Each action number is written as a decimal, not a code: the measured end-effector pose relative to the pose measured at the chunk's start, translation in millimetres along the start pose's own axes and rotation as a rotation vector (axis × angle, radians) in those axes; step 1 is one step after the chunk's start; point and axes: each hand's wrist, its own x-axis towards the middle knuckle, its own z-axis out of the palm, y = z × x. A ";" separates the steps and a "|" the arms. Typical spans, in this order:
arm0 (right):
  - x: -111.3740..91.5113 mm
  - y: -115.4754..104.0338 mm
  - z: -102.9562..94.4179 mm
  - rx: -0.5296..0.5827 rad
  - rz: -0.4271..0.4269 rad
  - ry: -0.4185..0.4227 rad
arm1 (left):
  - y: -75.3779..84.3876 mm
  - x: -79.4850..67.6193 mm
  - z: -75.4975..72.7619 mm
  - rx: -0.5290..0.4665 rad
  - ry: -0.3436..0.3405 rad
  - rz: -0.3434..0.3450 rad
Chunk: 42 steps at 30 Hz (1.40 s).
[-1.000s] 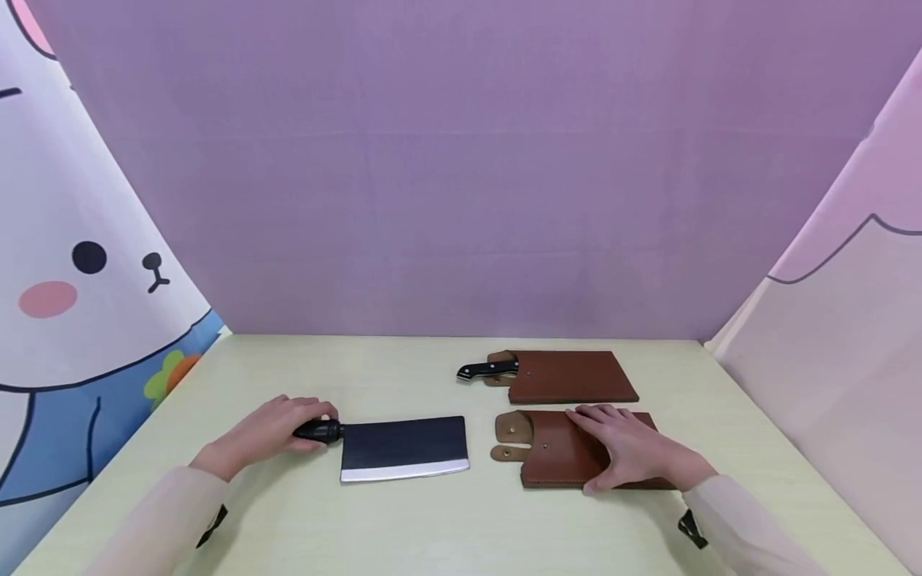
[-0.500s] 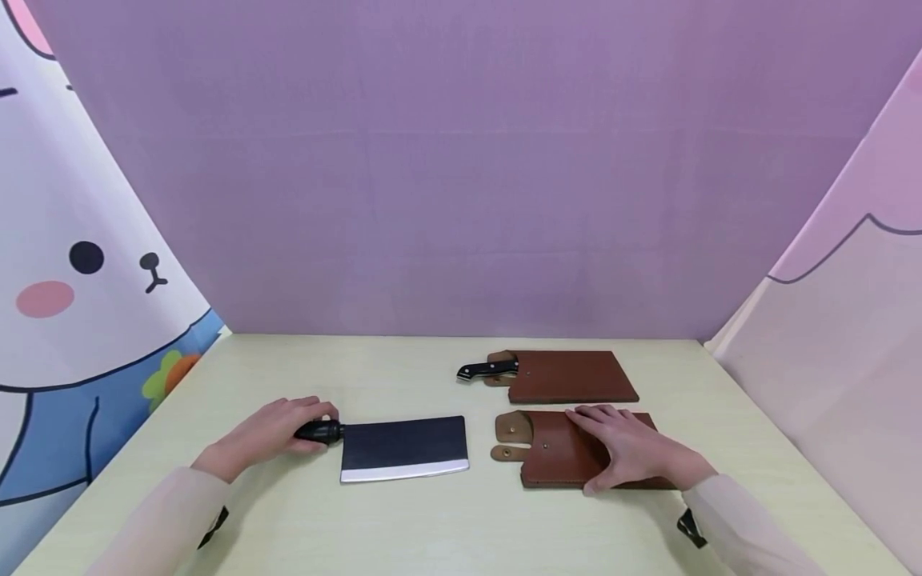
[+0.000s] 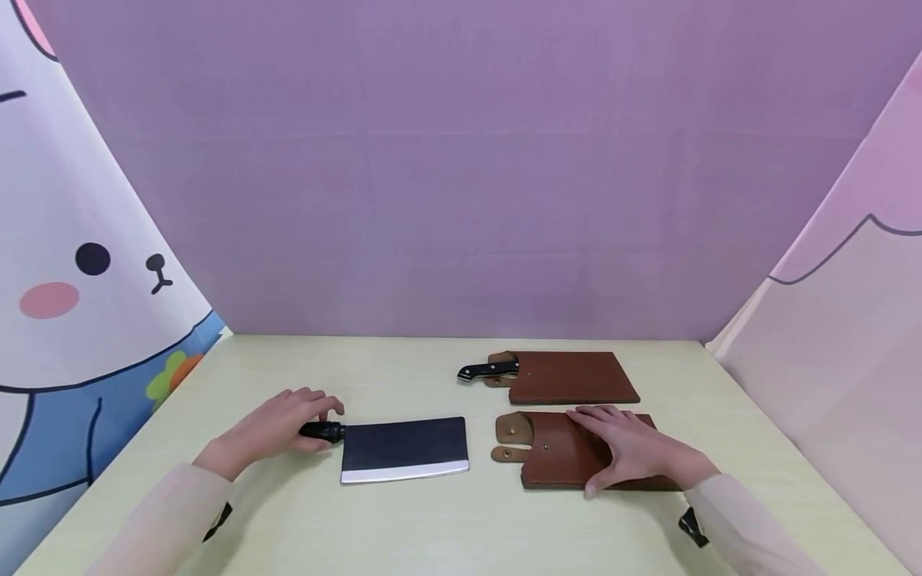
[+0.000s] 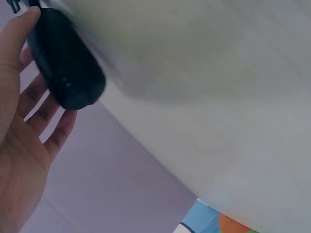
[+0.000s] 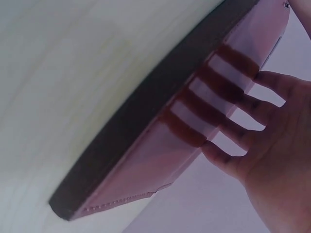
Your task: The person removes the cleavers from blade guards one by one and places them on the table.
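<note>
A cleaver with a dark blade [image 3: 405,448] and bright edge lies flat on the table, its black handle [image 4: 68,63] pointing left. My left hand [image 3: 277,424] is around that handle with fingers loosely spread, the index finger raised above it; in the left wrist view the thumb lies along the handle and the other fingers are behind it. On the right, my right hand [image 3: 630,448] rests spread across a brown leather knife sheath [image 3: 562,456], fingertips on its surface and thumb at the near edge. Its strap and flap lie unfastened to the left.
Behind that sheath lies a second brown sheath [image 3: 569,376], with a black riveted knife handle [image 3: 486,370] sticking out of its left end. A purple backdrop [image 3: 461,168] stands along the table's [image 3: 432,528] far edge, and printed cloths hang on both sides.
The left hand's fingers have loosened and lifted a little off the cleaver handle. The cleaver, both sheaths and the right hand have hardly moved.
</note>
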 end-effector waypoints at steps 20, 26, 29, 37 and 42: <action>13.2 5.6 -10.3 -0.027 -0.005 0.146 | 28.5 34.0 11.8 0.062 0.074 0.034; 20.1 8.6 -10.9 -0.032 0.000 0.178 | 41.9 51.3 17.9 0.087 0.093 0.023; 24.5 11.3 -10.7 -0.040 0.004 0.191 | 49.5 60.2 20.9 0.097 0.104 0.014; 38.9 15.0 -12.7 -0.039 0.038 0.183 | 68.4 86.3 25.9 0.061 0.112 -0.037; 47.5 16.7 -15.1 -0.041 0.078 0.151 | 76.4 103.2 27.5 0.059 0.099 -0.067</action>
